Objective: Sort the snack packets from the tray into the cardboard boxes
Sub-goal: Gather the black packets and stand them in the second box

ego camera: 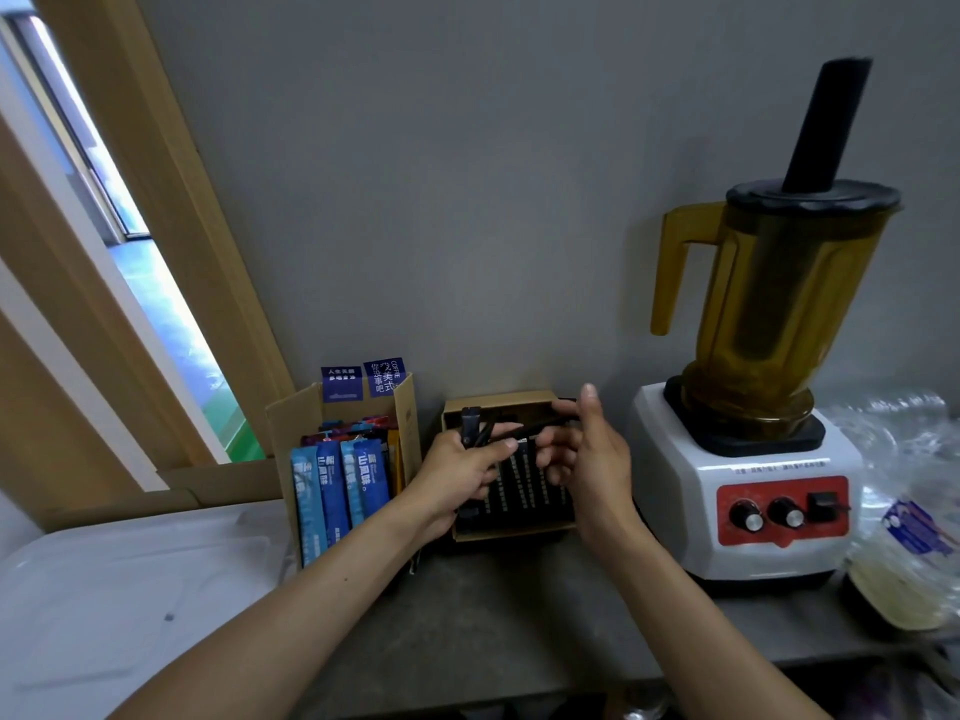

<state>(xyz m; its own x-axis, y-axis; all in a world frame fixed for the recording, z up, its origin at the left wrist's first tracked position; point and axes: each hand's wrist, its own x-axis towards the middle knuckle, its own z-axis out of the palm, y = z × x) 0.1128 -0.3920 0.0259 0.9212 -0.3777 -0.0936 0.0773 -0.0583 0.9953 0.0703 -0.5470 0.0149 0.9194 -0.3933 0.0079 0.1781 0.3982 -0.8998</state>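
Cardboard makes up both containers on the grey counter [519,626], and both stand against the wall. We record the larger box [408,433] to the left, open at the top, with blue packets [332,491] upright along its near side and darker ones behind them. Just beside it on the right is the smaller box [498,401], which holds a row of black packets [522,488] standing on end.

The left hand [460,478] is over the near left corner of the smaller box. Its fingers and thumb are curled round a bunch of black stick packets [471,432], whose ends stick up above the knuckles. The right hand [592,459] faces it across the same box, thumb pointing up and fingers curled inward toward the bunch. One dark strip runs from the left hand toward the right fingertips [553,452]. The picture is soft there, so we cannot tell whether the right hand actually pinches the strip or only rests against it.

The white tray [104,589] lies at the left edge of the counter, touching or nearly touching the larger box. We see no packets on the part of it that shows.

To the right of the smaller box stands a blender [748,511] with a white base, red control panel and amber jug. Clear plastic bags [909,459] lie beyond it at the right edge.
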